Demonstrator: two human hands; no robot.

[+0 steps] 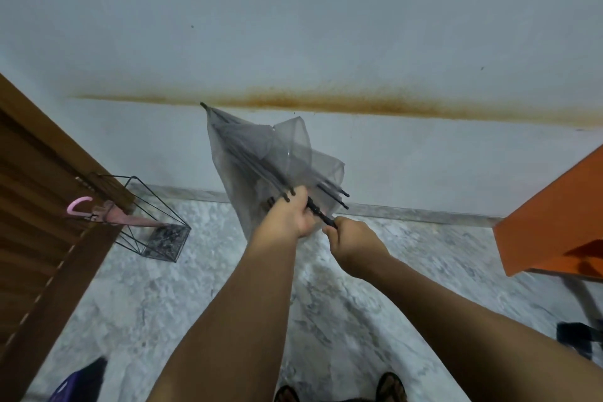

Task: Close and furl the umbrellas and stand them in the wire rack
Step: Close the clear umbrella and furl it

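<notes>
Two hands are working on one clear grey umbrella (261, 160), which is pointing its tip up and away toward the pale wall (326, 26). The left hand (290, 215) is closing around the gathered rib ends and the loose canopy just above the handle, while the right hand (350, 240) is wrapping tight around the black handle (321, 212) below it. Some ribs are sitting collected under the left fingers, but two or three rib tips on the right side are sticking out free, with plastic billowing between them (so the furling looks only partly done). To finish this well, I judge the left hand should be sweeping those stray ribs in against the shaft, then turning the canopy one way so the folds lie flat before any strap is fastened. Over to the left, beside the wooden door (39, 206), the wire rack (153, 215) is standing on the marble floor (195, 287), well apart from the hands, and a pink umbrella (107, 210) is already leaning in it.
</notes>
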